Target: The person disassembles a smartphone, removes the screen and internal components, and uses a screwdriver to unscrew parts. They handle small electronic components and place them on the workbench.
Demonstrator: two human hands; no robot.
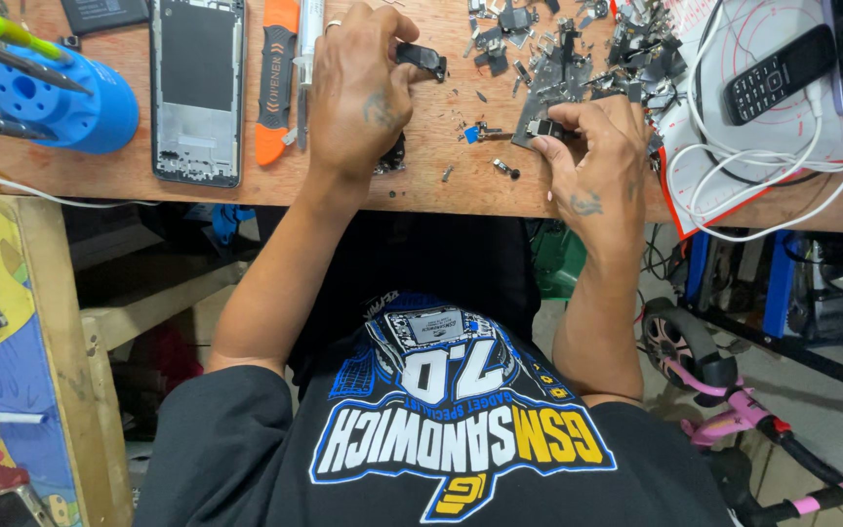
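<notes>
Landmark: opened phone frame (197, 88), lying flat on the wooden bench (246, 190), back off, inner tray bare

- Nearest the bench edge, well right of the frame: right hand (592, 156), fingertips pinched together on a small dark metal part (543, 128), held just above the wood. Loose screws and a blue-tipped bit (472, 134) just left of it
- Just right of the frame, past the orange pry tool (275, 83): left hand (358, 93), fingers closed on a small black component (421, 59), lifted off the bench
- Farther back, right of the frame: heap of stripped metal pieces (568, 49)
- Far right: keypad phone (778, 73) on white cables (763, 166)
- Left of the frame: blue tool holder (65, 102)

Judgement: strip-down well advanced; sorting small parts in hand, frame not yet refilled
</notes>
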